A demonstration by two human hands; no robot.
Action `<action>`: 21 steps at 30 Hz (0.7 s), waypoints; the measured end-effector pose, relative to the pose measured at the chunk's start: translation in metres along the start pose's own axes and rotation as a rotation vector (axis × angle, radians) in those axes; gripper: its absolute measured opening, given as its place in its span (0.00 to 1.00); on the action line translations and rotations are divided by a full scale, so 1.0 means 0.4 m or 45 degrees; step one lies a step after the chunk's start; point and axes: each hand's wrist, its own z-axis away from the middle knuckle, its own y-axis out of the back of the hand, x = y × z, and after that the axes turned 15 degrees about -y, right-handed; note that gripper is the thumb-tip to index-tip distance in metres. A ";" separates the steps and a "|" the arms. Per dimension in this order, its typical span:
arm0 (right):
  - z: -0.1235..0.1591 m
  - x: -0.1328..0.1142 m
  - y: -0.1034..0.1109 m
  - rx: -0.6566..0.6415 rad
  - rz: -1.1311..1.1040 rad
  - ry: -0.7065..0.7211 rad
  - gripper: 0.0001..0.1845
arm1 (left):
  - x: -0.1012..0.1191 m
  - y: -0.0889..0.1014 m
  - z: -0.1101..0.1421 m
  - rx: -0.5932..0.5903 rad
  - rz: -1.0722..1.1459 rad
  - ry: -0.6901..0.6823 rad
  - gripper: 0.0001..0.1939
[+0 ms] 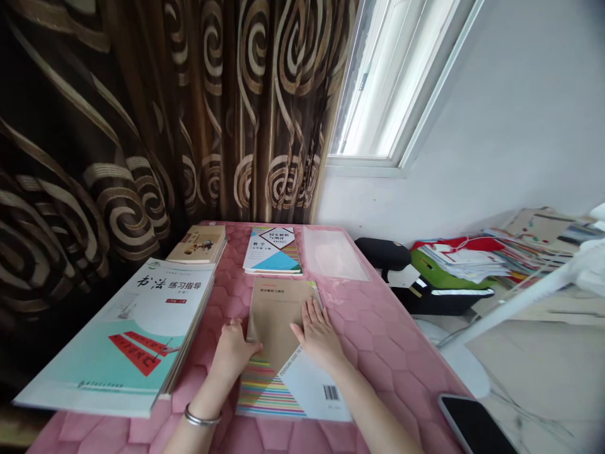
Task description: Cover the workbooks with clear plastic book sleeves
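A workbook with a brown, striped and pale-blue cover (274, 321) lies flat in front of me, its barcode near the lower right corner. My left hand (234, 347) is at its left edge, fingers curled beside it and thumb resting on the cover. My right hand (319, 331) presses flat on the cover's right side with its fingers stretched out. Behind this workbook is a small stack topped by a white and blue maths book (273, 249). To the left stands a thick pile under a white and teal calligraphy book (127, 334).
Smaller tan books (197, 244) sit behind the calligraphy pile. A clear plastic sheet (334, 253) lies at the far right of the pink padded tabletop (392, 372). A phone (475, 425) and a white lamp (515, 309) are on the right. A patterned curtain (255, 113) hangs behind.
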 end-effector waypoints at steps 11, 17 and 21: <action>0.023 -0.032 0.066 -0.204 -0.344 0.202 0.35 | 0.054 0.099 0.000 0.019 1.421 0.043 0.17; 0.074 -0.079 0.121 -0.596 -1.204 0.396 0.35 | 0.214 0.321 -0.029 0.012 0.639 -0.445 0.12; 0.057 -0.064 0.144 -0.466 -1.276 0.203 0.49 | 0.342 0.231 -0.053 -0.083 -0.110 -0.462 0.07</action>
